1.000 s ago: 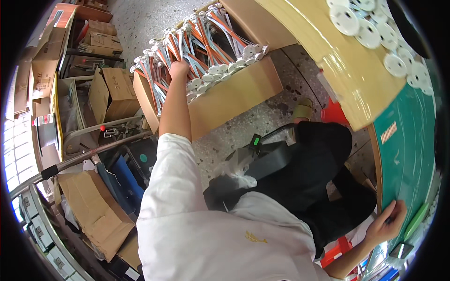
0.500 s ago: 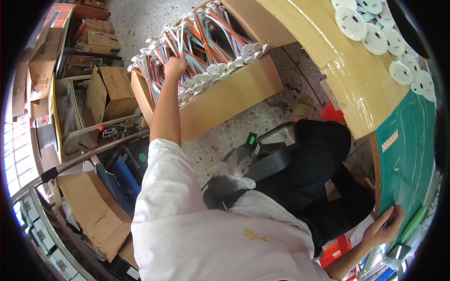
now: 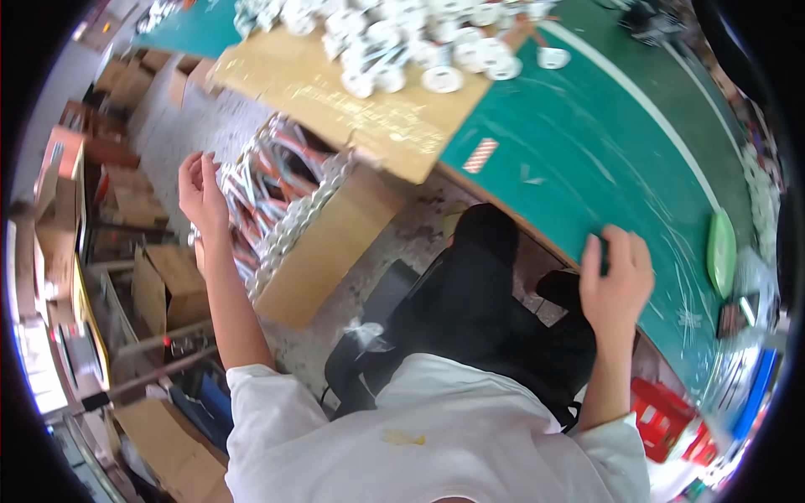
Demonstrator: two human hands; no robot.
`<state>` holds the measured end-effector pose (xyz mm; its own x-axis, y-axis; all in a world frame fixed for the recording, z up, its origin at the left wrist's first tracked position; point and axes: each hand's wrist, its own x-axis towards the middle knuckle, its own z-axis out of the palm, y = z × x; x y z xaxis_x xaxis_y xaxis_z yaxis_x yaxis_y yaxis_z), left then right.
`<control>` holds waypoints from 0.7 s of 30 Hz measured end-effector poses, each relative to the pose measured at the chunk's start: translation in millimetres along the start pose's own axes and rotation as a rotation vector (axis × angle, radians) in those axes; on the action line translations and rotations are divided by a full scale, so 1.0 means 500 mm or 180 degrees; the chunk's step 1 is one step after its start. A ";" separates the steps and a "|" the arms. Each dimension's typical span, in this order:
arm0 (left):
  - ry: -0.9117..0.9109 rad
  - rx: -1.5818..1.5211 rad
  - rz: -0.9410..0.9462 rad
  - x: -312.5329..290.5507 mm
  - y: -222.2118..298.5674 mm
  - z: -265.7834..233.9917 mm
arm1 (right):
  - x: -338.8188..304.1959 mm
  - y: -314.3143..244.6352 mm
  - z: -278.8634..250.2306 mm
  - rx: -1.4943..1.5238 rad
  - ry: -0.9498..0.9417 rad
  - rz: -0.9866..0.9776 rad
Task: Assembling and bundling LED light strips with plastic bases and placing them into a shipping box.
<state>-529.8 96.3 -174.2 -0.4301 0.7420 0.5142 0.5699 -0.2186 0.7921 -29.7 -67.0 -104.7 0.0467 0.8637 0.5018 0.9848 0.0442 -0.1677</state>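
Note:
My left hand (image 3: 203, 193) is raised beside the left end of an open cardboard box (image 3: 335, 239), with its fingers loosely bent, somewhat apart, and nothing visible in them. Inside the box are bundles of orange, grey and white wires (image 3: 264, 189) with white round discs (image 3: 289, 222) lined along the near side. My right hand (image 3: 618, 281) hovers over the near part of a green tabletop (image 3: 553, 151); its thumb and fingers are spread and it holds nothing. Motion blurs the picture a little.
White round parts (image 3: 386, 50) are heaped on a flattened cardboard sheet (image 3: 335, 92) on the table. To the right lie a green oval object (image 3: 721, 251) and a blue item (image 3: 755, 394). A red container (image 3: 658, 419) stands below the table edge. Cartons (image 3: 172, 285) fill the left side.
My view has swung right toward the table. My left hand has come away from the wires in the box, and my right hand has moved from the table's near edge to over its top.

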 end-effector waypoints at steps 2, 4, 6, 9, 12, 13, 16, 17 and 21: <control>-0.0233 -0.0538 0.0454 0.017 0.129 0.063 | -0.003 0.002 -0.013 0.0106 0.0033 0.0031; -0.0362 -0.0525 0.0943 0.029 0.256 0.130 | -0.011 0.005 -0.022 0.0144 0.0089 0.0094; -0.0565 -0.0476 0.1348 0.046 0.358 0.207 | -0.022 0.014 -0.026 0.0176 0.0156 0.0133; -0.0940 -0.0262 0.1777 0.080 0.481 0.313 | -0.026 0.019 -0.037 0.0311 0.0181 0.0095; -0.1535 0.0921 0.2758 0.088 0.605 0.454 | -0.042 0.049 -0.056 0.0378 0.0221 0.0153; -0.1629 0.0790 0.2844 0.080 0.625 0.492 | -0.042 0.054 -0.055 0.0484 0.0214 0.0163; -0.2384 0.2264 0.2624 0.095 0.630 0.630 | -0.042 0.067 -0.028 0.0773 0.0413 -0.0038; -0.2441 0.2411 0.2725 0.140 0.581 0.668 | -0.041 0.058 -0.020 0.0808 0.0372 -0.0001; -0.2767 0.3695 0.1338 0.208 0.516 0.771 | -0.047 0.068 -0.015 0.0877 0.0456 -0.0078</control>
<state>-157.5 361.3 -43.1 0.1995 0.9787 -0.0475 0.9423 -0.2049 -0.2647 3.9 -89.4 -115.8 0.0658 0.7821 0.6197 0.9045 0.2154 -0.3680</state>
